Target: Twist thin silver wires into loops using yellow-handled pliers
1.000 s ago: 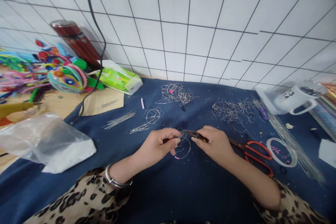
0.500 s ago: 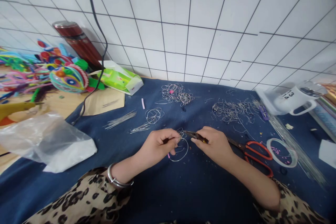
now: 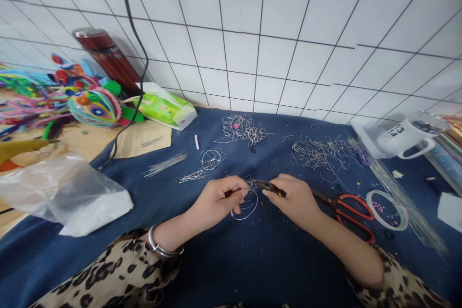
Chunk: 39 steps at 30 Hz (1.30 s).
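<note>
My left hand (image 3: 225, 196) pinches a thin silvery wire loop (image 3: 255, 208), which curves out to the right of the fingertips. A small pink piece (image 3: 232, 213) shows below those fingers. My right hand (image 3: 294, 198) is wrapped round a pair of pliers (image 3: 267, 186) with dark jaws pointing left. The jaw tips reach the tangle of fine wire just above the loop; whether they grip a strand is too small to tell. Red-handled scissors (image 3: 355, 207) lie beside my right forearm.
Wire tangles (image 3: 319, 151) and straight wire lengths (image 3: 166, 163) lie on the blue cloth (image 3: 274, 260). A round clear dish (image 3: 388, 209) holds pink bits. A white mug (image 3: 407, 134) stands right; a plastic bag (image 3: 68, 192), green tissue pack (image 3: 164, 108) and red flask (image 3: 108, 60) are left.
The wire loop has tilted slightly at my left fingertips. Both hands and the pliers stay almost where they were.
</note>
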### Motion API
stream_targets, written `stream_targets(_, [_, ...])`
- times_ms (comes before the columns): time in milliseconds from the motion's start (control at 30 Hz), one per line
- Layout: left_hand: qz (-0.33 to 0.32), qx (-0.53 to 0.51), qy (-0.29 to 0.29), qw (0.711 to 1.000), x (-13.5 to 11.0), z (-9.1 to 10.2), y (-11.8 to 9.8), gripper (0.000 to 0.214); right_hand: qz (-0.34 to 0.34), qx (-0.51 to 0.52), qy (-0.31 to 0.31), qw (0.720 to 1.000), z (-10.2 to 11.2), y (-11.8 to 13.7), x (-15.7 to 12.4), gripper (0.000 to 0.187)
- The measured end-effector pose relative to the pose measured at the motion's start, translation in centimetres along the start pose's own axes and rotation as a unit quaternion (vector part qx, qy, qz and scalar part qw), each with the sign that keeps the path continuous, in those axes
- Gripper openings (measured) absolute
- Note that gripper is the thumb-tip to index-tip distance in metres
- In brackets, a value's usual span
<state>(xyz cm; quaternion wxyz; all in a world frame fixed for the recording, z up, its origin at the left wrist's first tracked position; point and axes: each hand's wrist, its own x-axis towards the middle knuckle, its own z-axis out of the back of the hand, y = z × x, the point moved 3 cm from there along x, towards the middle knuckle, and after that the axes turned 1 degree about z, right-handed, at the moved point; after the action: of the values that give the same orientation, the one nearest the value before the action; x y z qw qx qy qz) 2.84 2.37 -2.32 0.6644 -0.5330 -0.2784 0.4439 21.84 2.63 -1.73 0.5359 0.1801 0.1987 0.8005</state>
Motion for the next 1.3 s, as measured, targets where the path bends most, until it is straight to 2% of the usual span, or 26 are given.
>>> stream_targets(333, [-0.032,0.045,-0.016,0.998,-0.04,0.13,-0.02,0.014,0.014,-0.013,0.003,1.0,-0.28,-0.03,0.09,0.023])
stream_targets(500, [-0.046,0.109,-0.027,0.993,-0.11,0.17,0.04,0.015,0.006,-0.021,0.006,1.0,-0.24,0.0,-0.03,0.024])
stream_targets(600, [-0.068,0.192,-0.059,0.977,-0.14,0.37,0.06,0.015,-0.001,-0.022,0.0,1.0,-0.18,-0.01,-0.1,0.025])
stream_targets(700, [-0.111,0.283,-0.093,0.948,-0.13,0.48,0.18,0.017,-0.004,-0.016,0.003,1.0,-0.27,0.01,-0.11,0.026])
stream_targets(833, [-0.156,0.346,-0.104,0.919,-0.1,0.36,0.52,0.019,-0.01,-0.009,0.011,1.0,-0.45,0.02,-0.04,0.024])
stream_targets(1033, [-0.164,0.348,-0.116,0.916,-0.2,0.26,0.54,0.017,-0.01,-0.006,0.015,1.0,-0.56,0.01,-0.13,0.023])
stream_targets(1200, [-0.167,0.307,-0.127,0.928,-0.23,0.17,0.49,0.017,-0.011,0.005,0.012,1.0,-0.63,0.0,-0.25,0.023])
stream_targets(1300, [-0.147,0.273,-0.119,0.943,-0.17,0.1,0.45,0.017,-0.012,0.019,0.01,1.0,-0.59,0.04,-0.18,0.023])
